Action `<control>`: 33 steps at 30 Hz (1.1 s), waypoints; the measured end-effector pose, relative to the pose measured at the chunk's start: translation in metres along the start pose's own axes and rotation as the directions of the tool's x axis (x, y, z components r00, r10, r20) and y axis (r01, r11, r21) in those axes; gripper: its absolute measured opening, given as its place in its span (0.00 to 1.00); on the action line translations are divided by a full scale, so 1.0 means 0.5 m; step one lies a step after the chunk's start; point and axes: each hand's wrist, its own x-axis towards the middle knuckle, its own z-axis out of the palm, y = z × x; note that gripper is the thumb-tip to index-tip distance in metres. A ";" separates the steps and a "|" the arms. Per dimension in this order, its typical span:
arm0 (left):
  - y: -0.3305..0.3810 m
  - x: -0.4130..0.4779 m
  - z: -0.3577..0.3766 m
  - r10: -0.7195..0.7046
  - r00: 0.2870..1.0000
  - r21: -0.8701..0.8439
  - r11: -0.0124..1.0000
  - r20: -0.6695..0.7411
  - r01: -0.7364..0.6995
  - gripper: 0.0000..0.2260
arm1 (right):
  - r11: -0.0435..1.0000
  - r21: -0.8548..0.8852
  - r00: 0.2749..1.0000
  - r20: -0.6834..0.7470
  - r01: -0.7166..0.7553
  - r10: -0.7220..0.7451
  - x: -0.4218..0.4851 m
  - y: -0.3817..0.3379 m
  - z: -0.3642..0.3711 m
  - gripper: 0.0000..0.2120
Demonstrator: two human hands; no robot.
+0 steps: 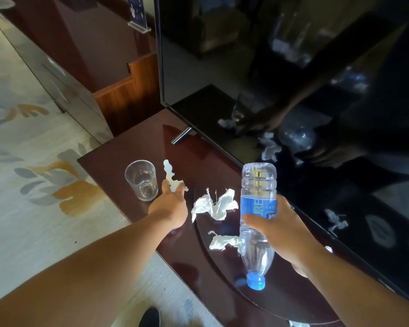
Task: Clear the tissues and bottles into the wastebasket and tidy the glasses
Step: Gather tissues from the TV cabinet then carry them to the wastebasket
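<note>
My right hand (279, 230) grips a clear plastic bottle (257, 185) with a blue label, held upside down so its blue cap (255, 282) points toward me. My left hand (169, 206) pinches a crumpled white tissue (169, 172) just right of an empty drinking glass (142, 180) standing upright on the dark red cabinet top (198, 159). A second crumpled tissue (214, 205) lies between my hands. A third tissue (223, 240) lies closer to me, partly behind the bottle. No wastebasket is in view.
A large black TV screen (269, 67) stands close behind the tissues on a metal foot (181, 135), reflecting my hands. A patterned carpet (33, 185) lies left of the cabinet edge. A small sign stand (138, 13) sits far back. My shoe (150, 317) shows below.
</note>
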 end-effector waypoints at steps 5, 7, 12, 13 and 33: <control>-0.008 -0.017 0.010 0.091 0.987 -0.007 0.996 -0.129 -0.093 0.18 | 1.000 -0.005 1.000 -0.005 0.009 -0.009 0.000 -0.006 -0.004 0.17; -0.009 -0.029 0.009 0.119 0.977 0.020 0.993 -0.179 -0.117 0.14 | 1.000 -0.007 1.000 -0.006 0.012 -0.012 -0.003 -0.006 -0.006 0.16; -0.013 -0.062 -0.006 0.150 0.945 -0.008 0.987 -0.290 -0.159 0.08 | 1.000 -0.017 1.000 -0.012 0.018 -0.018 -0.012 -0.006 -0.010 0.18; -0.014 -0.068 -0.009 0.152 0.940 -0.019 0.986 -0.305 -0.166 0.07 | 1.000 -0.018 1.000 -0.011 0.022 -0.022 -0.015 -0.006 -0.011 0.19; -0.016 -0.200 -0.095 0.204 0.914 0.009 0.977 -0.350 -0.214 0.06 | 0.990 0.041 0.991 -0.011 0.137 -0.136 -0.102 -0.014 -0.054 0.21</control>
